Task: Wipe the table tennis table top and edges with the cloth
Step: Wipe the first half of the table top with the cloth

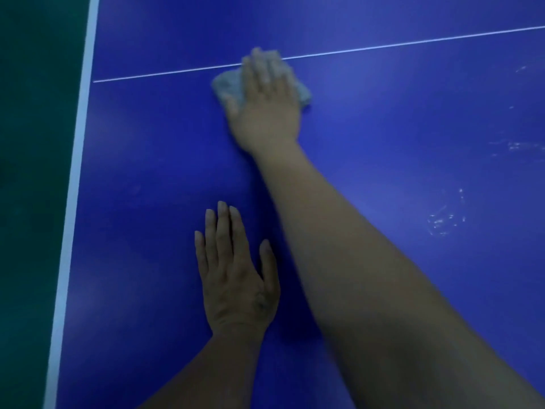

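The blue table tennis table top fills most of the view. My right hand reaches far forward and presses flat on a grey cloth, which lies on the thin white centre line. The cloth shows on both sides of the hand, and its middle is hidden under my palm. My left hand rests flat on the table nearer to me, fingers straight and together, holding nothing.
The table's white edge band runs along the left, with dark green floor beyond it. Whitish smudges mark the blue surface at the right.
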Action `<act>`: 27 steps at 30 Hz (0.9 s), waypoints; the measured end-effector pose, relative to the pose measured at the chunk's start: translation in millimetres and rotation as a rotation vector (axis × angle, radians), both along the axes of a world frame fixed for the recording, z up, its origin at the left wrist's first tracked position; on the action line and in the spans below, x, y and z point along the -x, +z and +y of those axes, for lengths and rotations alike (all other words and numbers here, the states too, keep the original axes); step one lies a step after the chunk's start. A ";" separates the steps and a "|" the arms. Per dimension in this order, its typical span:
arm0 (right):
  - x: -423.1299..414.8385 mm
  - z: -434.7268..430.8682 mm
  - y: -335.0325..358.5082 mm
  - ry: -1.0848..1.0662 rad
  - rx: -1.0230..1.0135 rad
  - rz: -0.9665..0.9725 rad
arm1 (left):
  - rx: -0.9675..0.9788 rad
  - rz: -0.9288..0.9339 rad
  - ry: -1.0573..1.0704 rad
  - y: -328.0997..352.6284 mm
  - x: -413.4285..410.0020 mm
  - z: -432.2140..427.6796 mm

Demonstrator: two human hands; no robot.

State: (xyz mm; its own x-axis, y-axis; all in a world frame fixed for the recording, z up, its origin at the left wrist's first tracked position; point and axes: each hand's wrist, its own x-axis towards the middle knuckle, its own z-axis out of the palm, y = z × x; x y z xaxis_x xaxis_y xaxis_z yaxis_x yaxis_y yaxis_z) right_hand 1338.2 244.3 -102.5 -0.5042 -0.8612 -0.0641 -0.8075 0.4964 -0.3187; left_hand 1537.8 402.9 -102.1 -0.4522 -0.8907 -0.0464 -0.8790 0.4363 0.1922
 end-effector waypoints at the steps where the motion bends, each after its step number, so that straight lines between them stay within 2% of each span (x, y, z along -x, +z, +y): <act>1: 25.9 14.0 3.0 -0.091 0.018 0.017 | 0.004 0.019 0.008 -2.6 0.3 -0.2; 3: 77.2 55.6 2.6 -0.228 0.003 0.095 | -0.002 0.037 0.008 -3.6 2.8 1.7; 7: 156.0 143.7 2.4 -0.474 -0.016 0.116 | -0.009 0.038 0.007 -10.2 0.3 0.4; 9: 174.2 172.0 8.9 -0.686 -0.048 0.054 | 0.004 0.036 0.002 -10.2 0.8 0.7; 11: 161.0 173.9 10.2 -0.784 -0.064 0.059 | 0.009 0.028 0.001 -11.1 1.2 0.8; 12: 145.8 167.8 9.3 -0.785 -0.053 0.051 | 0.006 0.027 0.000 -11.2 1.1 1.1; 14: 107.5 143.0 6.3 -0.656 -0.019 0.084 | 0.017 0.009 0.003 -11.4 1.2 1.6; 19: -21.5 101.4 5.4 -0.086 0.012 0.070 | 0.041 0.015 0.000 -11.0 2.0 0.8; 22: -33.0 118.2 4.0 0.157 0.067 0.061 | 0.062 0.016 0.000 -12.1 0.5 -0.2; 24: 10.8 133.4 1.8 0.129 0.109 0.092 | 0.061 0.028 0.004 -13.6 0.4 0.6; 27: 114.3 161.4 -1.0 -0.167 0.014 0.171 | 0.053 0.041 0.004 -16.4 -1.0 1.6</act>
State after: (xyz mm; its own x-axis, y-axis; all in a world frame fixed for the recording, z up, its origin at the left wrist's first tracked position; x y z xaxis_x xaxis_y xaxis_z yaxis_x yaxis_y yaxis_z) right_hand 1223.8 405.7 -103.4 -0.6420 -0.7653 0.0458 -0.7574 0.6239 -0.1926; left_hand 1538.8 404.5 -118.5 -0.4494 -0.8931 0.0193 -0.8726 0.4434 0.2048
